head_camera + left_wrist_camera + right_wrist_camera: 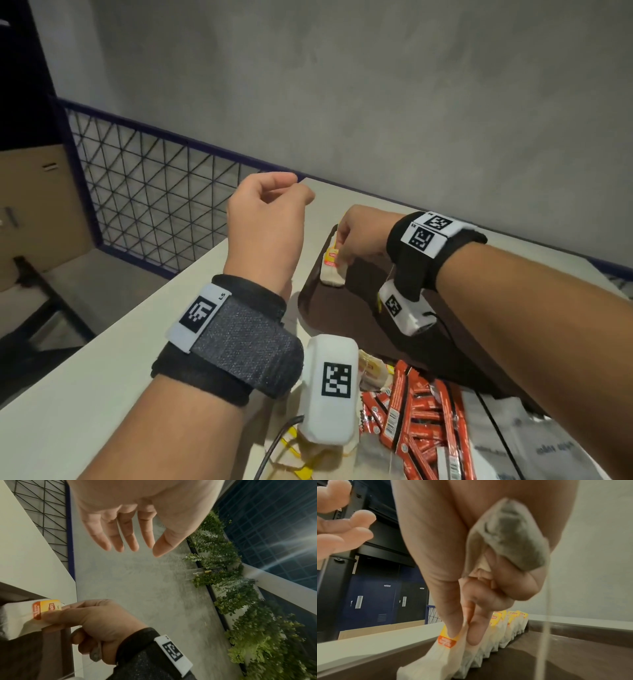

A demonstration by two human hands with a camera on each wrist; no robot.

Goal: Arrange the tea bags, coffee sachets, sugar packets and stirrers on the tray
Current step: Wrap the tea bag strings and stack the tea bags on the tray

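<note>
White tabletop [102,370] carries a brown tray [359,308]. At the tray's far left edge, the right hand [359,236] pinches a tea bag [333,270] by thumb and forefinger, a second bag [510,534] tucked in its curled fingers. Left of the tray, the left hand [267,219] hovers, fingers loosely bent, holding nothing.

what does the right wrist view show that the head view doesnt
Only the right wrist view: a row of tea bags standing along the tray's left wall, and a spare tea bag tucked in the right hand's palm.
Only the head view: red sachets heaped near the tray.
Both: the right hand pinching a tea bag by its tag, and the left hand holding nothing.
</note>
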